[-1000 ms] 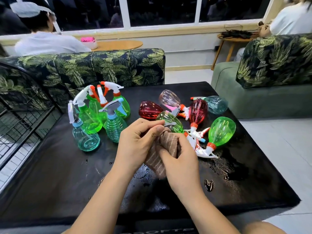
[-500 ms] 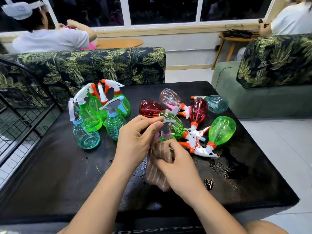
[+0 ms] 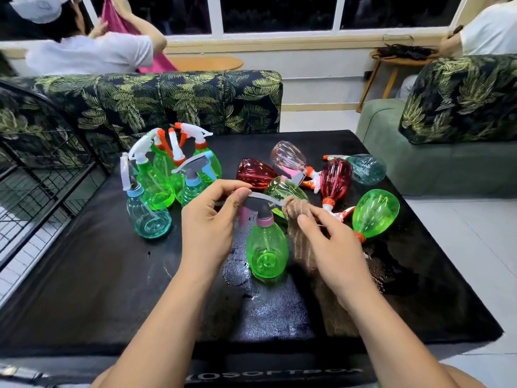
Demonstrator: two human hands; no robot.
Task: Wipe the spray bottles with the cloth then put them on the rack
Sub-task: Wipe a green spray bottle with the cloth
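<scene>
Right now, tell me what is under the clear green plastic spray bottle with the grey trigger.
The wet black table cover, with a ring-shaped water mark beside the green spray bottle. Its base hides the spot directly below; whether it touches the cover is unclear.

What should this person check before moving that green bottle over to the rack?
1. Grip: the left hand pinches the green bottle by its sprayer head: ok.
2. Wipe: the right hand holds the cloth against that head: ok.
3. Bottle roughly upright: ok.
4. Wiped all over: cannot tell.
5. Room on the rack: cannot tell, only partly in view.
6. The table dry: not ok, water drops show.
</scene>
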